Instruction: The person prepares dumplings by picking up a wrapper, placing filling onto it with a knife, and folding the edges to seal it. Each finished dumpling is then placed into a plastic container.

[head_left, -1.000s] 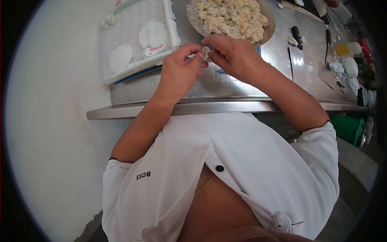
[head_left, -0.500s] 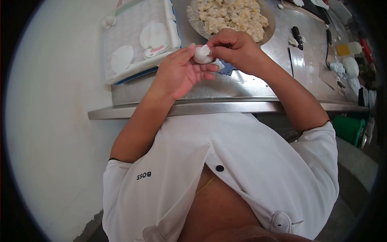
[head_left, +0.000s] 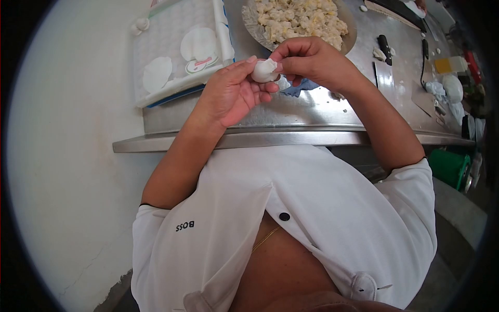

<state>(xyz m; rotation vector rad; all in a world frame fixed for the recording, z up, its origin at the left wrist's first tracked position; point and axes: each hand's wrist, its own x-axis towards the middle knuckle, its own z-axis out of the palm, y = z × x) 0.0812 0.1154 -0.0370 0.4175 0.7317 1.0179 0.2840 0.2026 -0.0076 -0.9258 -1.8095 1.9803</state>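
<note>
A small white dough bun (head_left: 264, 73) rests in the fingers of my left hand (head_left: 227, 96), thumb on its near side and fingers curled beneath. At its gathered top edge, the thumb and index finger of my right hand (head_left: 306, 58) are pinched together on the dough. Just beyond my hands stands a round metal bowl (head_left: 351, 41) heaped with a chunky pale yellow filling (head_left: 296, 21). Partly hidden under my right hand lies a blue cloth (head_left: 302, 87). What is inside the bun cannot be seen.
On the left is a white tray (head_left: 226, 47) under a clear cover, with two small dough balls (head_left: 140, 25) beside it. To the right lie a black-handled blade (head_left: 384, 54), dough scraps and a yellow bottle (head_left: 448, 64). The steel table edge (head_left: 291, 139) runs before me.
My right fingers have shifted slightly along the bun's top edge. The left fingers under it have curled in more. At the far top right, what looks like part of another person's hand has appeared.
</note>
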